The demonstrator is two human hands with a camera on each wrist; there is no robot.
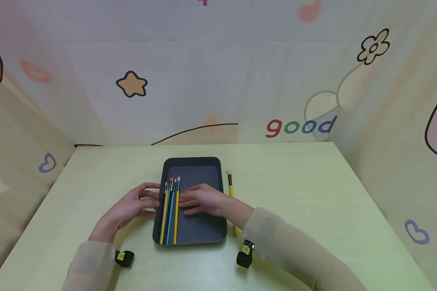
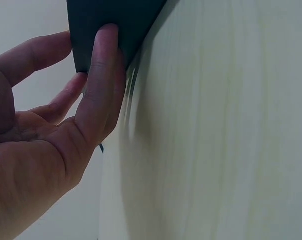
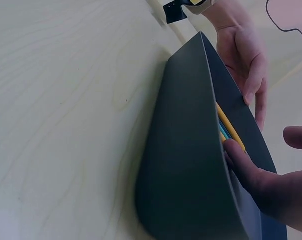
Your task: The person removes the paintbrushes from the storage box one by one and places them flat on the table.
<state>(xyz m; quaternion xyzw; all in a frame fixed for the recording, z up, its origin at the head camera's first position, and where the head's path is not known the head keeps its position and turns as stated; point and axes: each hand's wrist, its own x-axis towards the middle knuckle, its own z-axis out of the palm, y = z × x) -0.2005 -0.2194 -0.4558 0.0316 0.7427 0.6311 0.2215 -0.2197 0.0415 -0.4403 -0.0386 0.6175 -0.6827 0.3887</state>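
Observation:
A dark grey rectangular tray (image 1: 202,174) lies on the table with several paintbrushes (image 1: 176,214) side by side along its left wall, some yellow, some blue or teal. My left hand (image 1: 129,207) touches the outside of that wall with loosely bent fingers; in the left wrist view its fingertips rest against the tray (image 2: 88,17). Inside the tray is my right hand (image 1: 205,200), its extended fingertips beside the rightmost yellow brush. The right wrist view has the right thumb (image 3: 245,167) at the brushes, which the near wall partly hides. Another yellow paintbrush (image 1: 231,190) lies outside, right of the tray, partly under the right wrist.
The pale wooden table (image 1: 295,182) extends around the tray. A printed cloth (image 1: 189,89) hangs along its back and sides. Small black wrist cameras hang under both wrists, the left one (image 1: 124,258) and the right one (image 1: 245,254), close to the tabletop.

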